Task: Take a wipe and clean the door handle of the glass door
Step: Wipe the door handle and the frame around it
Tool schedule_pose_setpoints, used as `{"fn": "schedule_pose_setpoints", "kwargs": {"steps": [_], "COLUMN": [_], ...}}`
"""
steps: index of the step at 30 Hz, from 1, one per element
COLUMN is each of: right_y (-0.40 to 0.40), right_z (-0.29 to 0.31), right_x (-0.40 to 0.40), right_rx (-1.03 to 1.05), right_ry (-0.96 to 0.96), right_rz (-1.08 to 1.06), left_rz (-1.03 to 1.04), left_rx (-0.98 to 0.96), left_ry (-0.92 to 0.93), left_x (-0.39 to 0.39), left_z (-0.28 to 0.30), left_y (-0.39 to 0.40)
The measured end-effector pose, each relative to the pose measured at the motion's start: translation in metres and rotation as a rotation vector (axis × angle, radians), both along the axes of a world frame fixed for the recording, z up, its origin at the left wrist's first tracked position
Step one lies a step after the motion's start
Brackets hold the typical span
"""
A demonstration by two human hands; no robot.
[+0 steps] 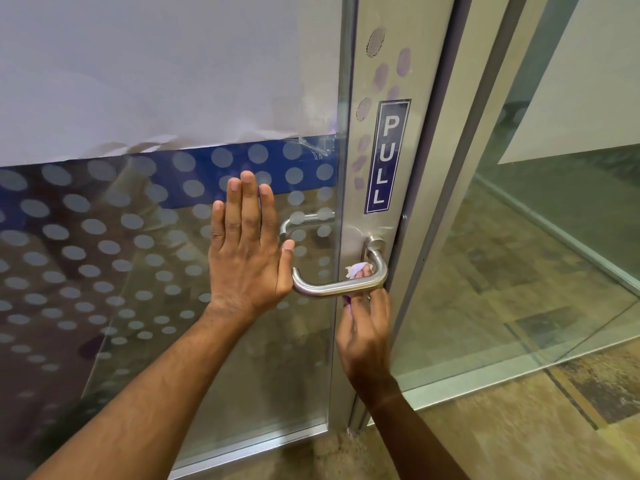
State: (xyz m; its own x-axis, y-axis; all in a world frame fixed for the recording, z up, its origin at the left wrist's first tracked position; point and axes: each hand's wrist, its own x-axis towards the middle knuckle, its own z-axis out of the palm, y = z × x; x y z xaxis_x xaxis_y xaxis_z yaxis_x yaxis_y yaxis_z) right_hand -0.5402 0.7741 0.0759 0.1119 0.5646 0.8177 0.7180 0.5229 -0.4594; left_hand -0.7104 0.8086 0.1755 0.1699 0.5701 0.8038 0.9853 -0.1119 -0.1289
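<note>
A brushed-metal lever door handle (332, 289) sticks out from the metal stile of the glass door (145, 258). My right hand (363, 337) reaches up from below and pinches a small crumpled white wipe (356, 270) against the handle's bar near its right bend. Part of the wipe shows above the bar; the rest is hidden behind the bar and my fingers. My left hand (247, 251) lies flat on the glass just left of the handle, fingers together and pointing up, its thumb beside the handle's free end.
A blue PULL sign (387, 157) runs down the metal stile (372, 81), beside smudgy fingerprint marks. The glass carries frosted dots and a white sheet on top. To the right stand the door frame (460, 188) and a fixed glass panel (554, 258); patterned floor lies below.
</note>
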Motion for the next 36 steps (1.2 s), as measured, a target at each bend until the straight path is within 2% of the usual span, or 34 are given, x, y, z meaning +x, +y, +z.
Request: {"fn": "schedule_pose_setpoints", "kwargs": {"steps": [6, 9, 13, 17, 21, 23, 28, 36], "right_y": [0.02, 0.023, 0.018, 0.009, 0.007, 0.009, 0.015, 0.019], "right_z": [-0.005, -0.009, -0.003, 0.01, 0.036, 0.047, 0.062, 0.063], "right_x": [-0.003, 0.0, 0.006, -0.005, -0.022, -0.026, -0.03, -0.033], "right_rx": [-0.021, -0.016, -0.017, -0.075, -0.3, -0.31, -0.242, -0.245], "right_ry": [-0.124, -0.076, 0.29, 0.576, 1.321, 1.508, 1.688, 1.68], "right_rz": [-0.107, -0.098, -0.139, -0.135, 0.038, 0.139, 0.254, 0.26], "left_rz": [0.0, 0.011, 0.013, 0.005, 0.002, 0.001, 0.004, -0.006], "left_rx": [0.016, 0.018, 0.019, 0.023, 0.016, 0.014, 0.014, 0.017], "left_ry": [0.005, 0.002, -0.004, 0.0, 0.0, -0.003, -0.002, -0.001], "left_x": [0.0, 0.0, 0.001, 0.001, 0.0, 0.0, 0.0, -0.001], "left_z": [0.0, 0.0, -0.001, 0.0, 0.001, 0.0, -0.001, 0.0], "left_y": [0.001, 0.001, 0.001, 0.001, 0.001, 0.001, 0.001, 0.002]}}
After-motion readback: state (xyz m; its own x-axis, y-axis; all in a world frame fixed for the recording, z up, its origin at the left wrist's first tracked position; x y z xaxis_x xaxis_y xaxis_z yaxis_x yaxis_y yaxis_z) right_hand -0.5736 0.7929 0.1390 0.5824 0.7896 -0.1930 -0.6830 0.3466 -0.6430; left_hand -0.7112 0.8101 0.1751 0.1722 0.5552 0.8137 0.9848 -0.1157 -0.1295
